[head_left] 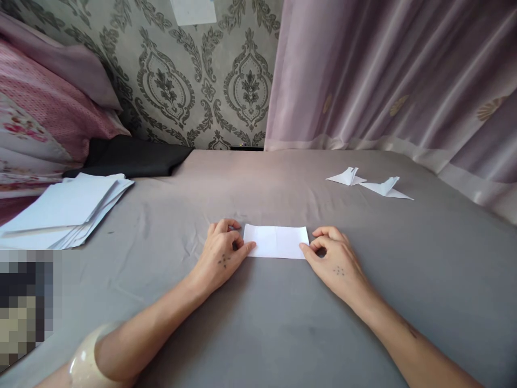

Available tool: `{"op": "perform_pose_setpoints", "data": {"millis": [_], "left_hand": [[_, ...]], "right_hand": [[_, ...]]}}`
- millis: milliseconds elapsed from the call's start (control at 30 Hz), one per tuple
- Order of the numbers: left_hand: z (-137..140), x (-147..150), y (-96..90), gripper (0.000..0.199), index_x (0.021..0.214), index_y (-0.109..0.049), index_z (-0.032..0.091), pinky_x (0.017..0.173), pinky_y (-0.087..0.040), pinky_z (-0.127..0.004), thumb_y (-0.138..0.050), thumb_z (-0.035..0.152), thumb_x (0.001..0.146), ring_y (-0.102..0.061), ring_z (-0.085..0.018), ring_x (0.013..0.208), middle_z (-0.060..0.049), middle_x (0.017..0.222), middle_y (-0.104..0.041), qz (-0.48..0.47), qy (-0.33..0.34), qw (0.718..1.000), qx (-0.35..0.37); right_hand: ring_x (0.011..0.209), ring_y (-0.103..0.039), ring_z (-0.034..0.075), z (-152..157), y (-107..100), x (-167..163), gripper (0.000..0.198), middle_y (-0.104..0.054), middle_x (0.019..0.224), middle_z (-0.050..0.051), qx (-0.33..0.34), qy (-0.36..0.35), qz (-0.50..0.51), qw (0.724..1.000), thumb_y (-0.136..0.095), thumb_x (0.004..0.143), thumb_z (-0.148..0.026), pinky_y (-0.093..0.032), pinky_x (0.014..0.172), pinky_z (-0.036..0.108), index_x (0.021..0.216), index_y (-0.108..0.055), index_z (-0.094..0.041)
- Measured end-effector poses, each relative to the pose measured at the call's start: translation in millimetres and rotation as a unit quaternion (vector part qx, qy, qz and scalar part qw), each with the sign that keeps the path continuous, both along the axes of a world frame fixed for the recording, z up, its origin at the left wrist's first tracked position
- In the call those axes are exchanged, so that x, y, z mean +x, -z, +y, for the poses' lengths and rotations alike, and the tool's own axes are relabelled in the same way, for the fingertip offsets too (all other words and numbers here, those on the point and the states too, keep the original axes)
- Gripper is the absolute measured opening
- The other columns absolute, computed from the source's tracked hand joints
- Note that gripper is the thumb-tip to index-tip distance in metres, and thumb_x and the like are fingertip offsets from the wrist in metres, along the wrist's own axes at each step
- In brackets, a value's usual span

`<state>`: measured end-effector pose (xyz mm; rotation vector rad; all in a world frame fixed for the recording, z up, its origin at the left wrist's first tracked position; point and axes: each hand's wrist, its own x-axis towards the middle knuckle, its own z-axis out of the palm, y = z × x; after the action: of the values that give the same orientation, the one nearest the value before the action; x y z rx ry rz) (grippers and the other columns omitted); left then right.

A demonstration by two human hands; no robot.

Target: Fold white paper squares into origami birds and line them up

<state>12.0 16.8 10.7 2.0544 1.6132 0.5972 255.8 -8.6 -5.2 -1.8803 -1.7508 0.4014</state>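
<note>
A small white rectangle of paper lies in front of me on the grey cloth, long side across, with a faint crease down its middle. My left hand is closed at the paper's left end, its thumb on the lower left corner and its fingers curled. At the other end my right hand is closed too, thumb tip on the lower right corner. The fingertips under or beside the paper's edges are partly hidden.
A stack of white paper sheets lies at the left, near a folded black cloth. Two folded paper figures with pointed ends sit at the back right. A mauve curtain hangs behind, beside a patterned wall.
</note>
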Motion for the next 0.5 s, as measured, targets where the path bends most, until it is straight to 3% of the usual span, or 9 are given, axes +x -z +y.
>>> {"op": "perform_pose_setpoints", "data": {"millis": [300, 433, 500], "left_hand": [[3.2, -4.8, 18.3, 0.032, 0.062, -0.054, 0.017, 0.087, -0.045, -0.044, -0.053, 0.034, 0.09, -0.048, -0.026, 0.1, -0.01, 0.108, -0.054, 0.038, 0.04, 0.995, 0.082], [2.9, -4.8, 23.2, 0.012, 0.092, -0.056, 0.018, 0.083, -0.044, -0.043, -0.052, 0.03, 0.091, -0.047, -0.025, 0.095, -0.01, 0.11, -0.053, 0.091, 0.055, 0.98, 0.17], [1.1, -2.1, 21.7, 0.015, 0.104, -0.055, 0.02, 0.082, -0.044, -0.042, -0.046, 0.021, 0.093, -0.047, -0.025, 0.096, -0.01, 0.112, -0.053, 0.121, 0.104, 0.968, 0.194]], "right_hand": [[0.091, -0.056, 0.025, -0.3, 5.0, 1.6, 0.028, -0.06, 0.104, 0.009, 0.029, -0.016, -0.04, 0.999, -0.056, 0.084, -0.035, -0.047, 0.079, 0.039, 0.06, -0.053, -0.021], [0.088, -0.055, 0.022, -3.6, 3.4, -1.2, 0.006, -0.058, 0.097, 0.007, 0.082, -0.053, -0.056, 0.994, -0.058, 0.085, -0.026, -0.047, 0.075, 0.034, 0.083, -0.057, -0.02], [0.089, -0.055, 0.02, -7.2, 1.3, -5.9, 0.015, -0.058, 0.098, 0.007, 0.095, -0.128, -0.073, 0.984, -0.048, 0.09, -0.014, -0.046, 0.077, 0.032, 0.097, -0.06, -0.02]]}}
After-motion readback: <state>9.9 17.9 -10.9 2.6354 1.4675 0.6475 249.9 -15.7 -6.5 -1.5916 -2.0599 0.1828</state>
